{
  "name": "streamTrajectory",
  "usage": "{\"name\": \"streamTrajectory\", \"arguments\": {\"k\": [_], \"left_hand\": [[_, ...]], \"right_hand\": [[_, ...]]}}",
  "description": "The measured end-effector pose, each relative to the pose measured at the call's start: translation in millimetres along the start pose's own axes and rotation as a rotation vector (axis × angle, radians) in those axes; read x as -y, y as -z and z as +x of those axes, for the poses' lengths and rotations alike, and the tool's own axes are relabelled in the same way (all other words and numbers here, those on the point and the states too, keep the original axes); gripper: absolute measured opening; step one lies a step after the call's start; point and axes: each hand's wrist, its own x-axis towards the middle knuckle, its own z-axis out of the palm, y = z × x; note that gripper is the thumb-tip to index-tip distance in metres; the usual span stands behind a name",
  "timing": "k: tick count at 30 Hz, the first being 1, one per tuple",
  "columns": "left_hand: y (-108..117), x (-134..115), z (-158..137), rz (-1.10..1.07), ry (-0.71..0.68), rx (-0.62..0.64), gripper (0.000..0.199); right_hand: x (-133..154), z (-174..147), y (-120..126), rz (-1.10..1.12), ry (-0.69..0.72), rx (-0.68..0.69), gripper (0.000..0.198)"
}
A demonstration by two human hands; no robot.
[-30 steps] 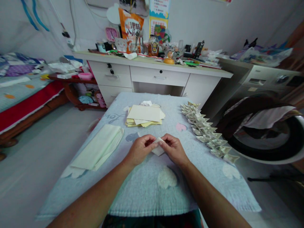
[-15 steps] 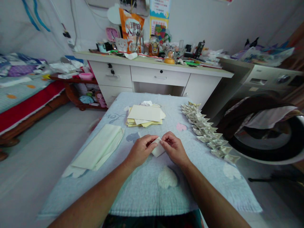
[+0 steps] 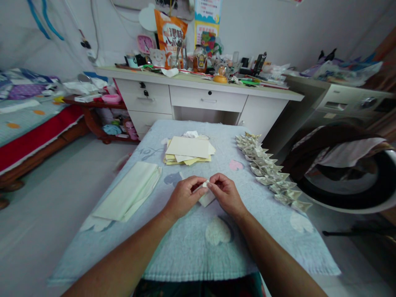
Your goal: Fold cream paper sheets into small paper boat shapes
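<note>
A small piece of folded paper (image 3: 206,199), whitish and pointed at its lower end, is pinched between my two hands above the cloth-covered table (image 3: 185,255). My left hand (image 3: 186,192) grips its left upper edge with thumb and forefinger. At the upper right, my right hand (image 3: 225,190) pinches the paper close to the left fingertips. My fingers cover much of its upper part. Beyond the hands lies a stack of cream and yellow paper sheets (image 3: 189,147). To the right runs a row of folded paper pieces (image 3: 267,167) with pointed ends.
Long folded pale green sheets (image 3: 126,192) lie at the table's left. A crumpled white tissue (image 3: 191,134) sits behind the paper stack. A cluttered white desk (image 3: 208,99) stands beyond the table. At the right is a washing machine (image 3: 346,99) with its door open and cloth hanging out.
The upper edge of the folded paper has shifted between my fingertips, and a small flap now shows there. Both hands stay in nearly the same place.
</note>
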Motion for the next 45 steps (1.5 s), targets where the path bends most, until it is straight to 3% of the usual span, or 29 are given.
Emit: {"name": "streamTrajectory", "arguments": {"k": [13, 21, 31, 35, 40, 45], "left_hand": [[-2, 3, 4, -0.146, 0.074, -0.051, 0.019], [2, 5, 3, -0.310, 0.130, -0.182, 0.018], [4, 6, 4, -0.444, 0.224, -0.132, 0.023], [7, 9, 4, -0.383, 0.172, -0.153, 0.019], [9, 12, 5, -0.257, 0.091, -0.201, 0.016], [10, 8, 4, -0.153, 0.035, -0.194, 0.013]], "right_hand": [[-2, 0, -4, 0.022, 0.027, 0.006, 0.021], [-2, -4, -1, 0.003, -0.112, 0.167, 0.030], [0, -4, -1, -0.025, -0.064, 0.135, 0.032], [3, -5, -2, -0.088, 0.008, 0.101, 0.021], [8, -4, -2, -0.212, 0.223, 0.017, 0.014], [11, -4, -1, -0.301, 0.238, 0.031, 0.010]]}}
